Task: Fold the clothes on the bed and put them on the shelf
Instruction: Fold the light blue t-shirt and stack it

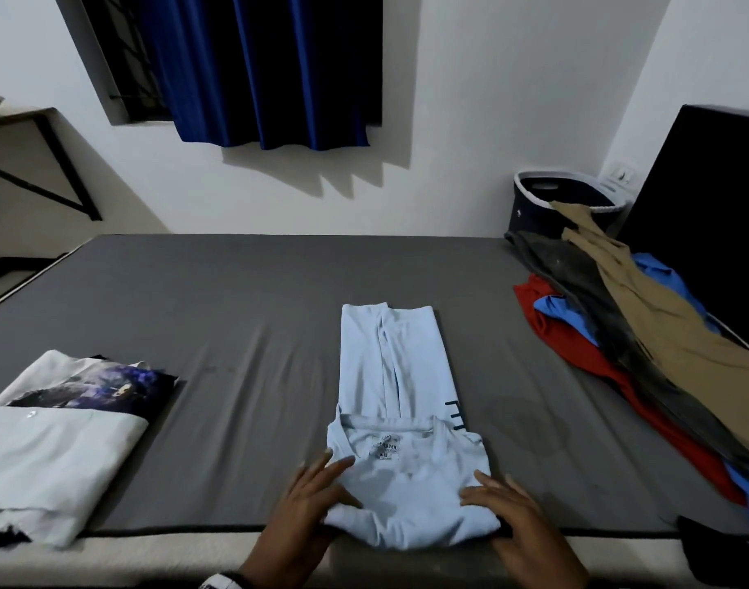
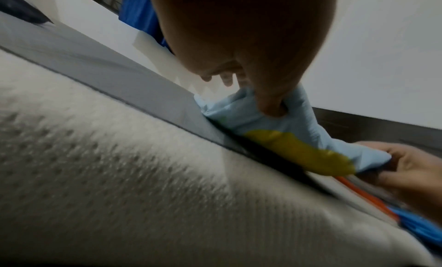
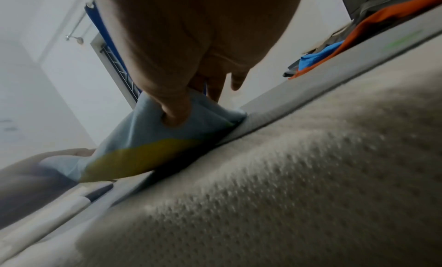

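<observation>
Thumbs of left hand (image 1: 311, 499) and right hand (image 1: 502, 505) pinch the light-blue T-shirt's (image 1: 400, 401) collar end (lower centre), its long axis running up-frame.

- The shirt (image 1: 390, 376) under the hands is pale blue, with dark lettering at its right edge and a yellow patch, perhaps a print, on its underside.
- The bed sheet (image 1: 245, 299) is plain grey.
- The folded stack (image 1: 54, 461) is white, with a dark purple-blue print.
- The curtain (image 1: 275, 65) is deep blue.
- The pile (image 1: 644, 333) mixes red, blue, dark grey and tan.
</observation>
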Demonstrator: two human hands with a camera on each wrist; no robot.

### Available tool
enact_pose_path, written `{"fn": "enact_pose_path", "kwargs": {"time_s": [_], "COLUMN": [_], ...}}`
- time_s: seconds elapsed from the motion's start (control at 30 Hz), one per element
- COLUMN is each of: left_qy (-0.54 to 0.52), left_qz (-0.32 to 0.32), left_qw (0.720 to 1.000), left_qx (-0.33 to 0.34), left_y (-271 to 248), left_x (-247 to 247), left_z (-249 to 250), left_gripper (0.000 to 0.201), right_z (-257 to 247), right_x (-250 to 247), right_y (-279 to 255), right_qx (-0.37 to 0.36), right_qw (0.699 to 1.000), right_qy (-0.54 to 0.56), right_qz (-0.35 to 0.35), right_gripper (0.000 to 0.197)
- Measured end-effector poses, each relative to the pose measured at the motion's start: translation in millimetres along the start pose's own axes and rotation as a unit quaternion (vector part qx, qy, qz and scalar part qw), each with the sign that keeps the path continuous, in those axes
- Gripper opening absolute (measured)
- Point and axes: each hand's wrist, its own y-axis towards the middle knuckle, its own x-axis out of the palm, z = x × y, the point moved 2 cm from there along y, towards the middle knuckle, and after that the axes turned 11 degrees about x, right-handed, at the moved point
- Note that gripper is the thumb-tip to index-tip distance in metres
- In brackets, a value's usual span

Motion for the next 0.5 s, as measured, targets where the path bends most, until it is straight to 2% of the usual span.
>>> {"fn": "enact_pose_path", "kwargs": {"time_s": [0.03, 0.1, 0.17, 0.23, 0.33, 0.4, 0.5], "left_qy": [-0.043, -0.148, -0.268, -0.345, -0.407, -0.432, -0.437], "left_qz": [0.007, 0.043, 0.072, 0.095, 0.183, 0.194, 0.183], "left_qw": [0.999, 0.987, 0.959, 0.932, 0.880, 0.853, 0.839], "left_qx": [-0.013, -0.041, -0.050, -0.057, -0.161, -0.221, -0.269], "left_y": [-2.0, -2.1, 7.2, 25.2, 61.0, 85.4, 119.6], "left_x": [-5.9, -24.4, -48.4, -65.0, -70.3, -67.0, -53.6], "left_z": [3.8, 19.3, 36.3, 45.5, 36.1, 18.9, -23.6], "left_gripper": [0.024, 0.037, 0.029, 0.015, 0.016, 0.017, 0.020], "right_z": [-4.0, -19.0, -42.0, -63.2, -71.7, -66.7, -52.9], "right_x": [-7.5, -25.5, -45.1, -62.7, -71.8, -67.4, -54.1], "right_y": [-7.6, -20.3, -22.7, -11.1, 29.7, 67.5, 124.7], "right_qx": [0.023, 0.065, 0.091, 0.075, 0.075, 0.097, 0.136], "right_qw": [0.999, 0.992, 0.977, 0.966, 0.945, 0.938, 0.932], "right_qy": [0.024, 0.088, 0.174, 0.244, 0.318, 0.333, 0.333], "right_qz": [-0.016, -0.067, -0.085, -0.047, 0.016, 0.027, 0.040], "right_gripper": [0.055, 0.045, 0.032, 0.030, 0.028, 0.018, 0.010]}}
